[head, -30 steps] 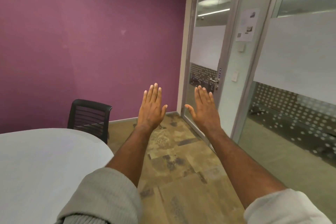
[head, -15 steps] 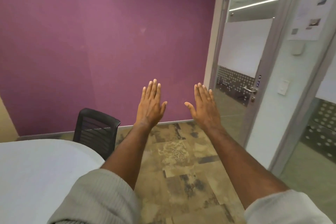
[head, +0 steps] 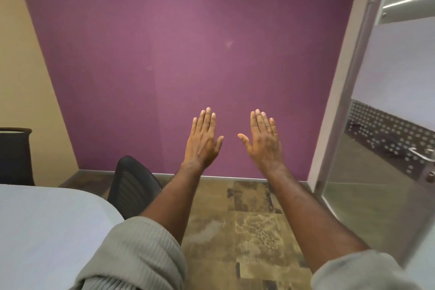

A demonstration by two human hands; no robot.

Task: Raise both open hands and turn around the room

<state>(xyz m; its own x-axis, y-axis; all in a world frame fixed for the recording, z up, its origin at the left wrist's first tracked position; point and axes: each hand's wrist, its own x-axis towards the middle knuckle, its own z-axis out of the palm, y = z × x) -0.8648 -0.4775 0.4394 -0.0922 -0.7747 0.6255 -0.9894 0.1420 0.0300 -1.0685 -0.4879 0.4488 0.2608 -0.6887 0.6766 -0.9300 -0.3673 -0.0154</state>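
Left hand [head: 203, 141] and right hand [head: 264, 142] are raised at 12 o'clock before the matte purple wall [head: 188, 54]; fingers straight, nothing held. Black mesh office chair [head: 131, 186] sits nearest, at 9 o'clock. Palms best kept level, apart.

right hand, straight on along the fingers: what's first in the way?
Probably the purple wall. The right hand is open, fingers straight, holding nothing, and nothing shows between it and the wall, though the depth is hard to judge. The glass door lies off to its right.
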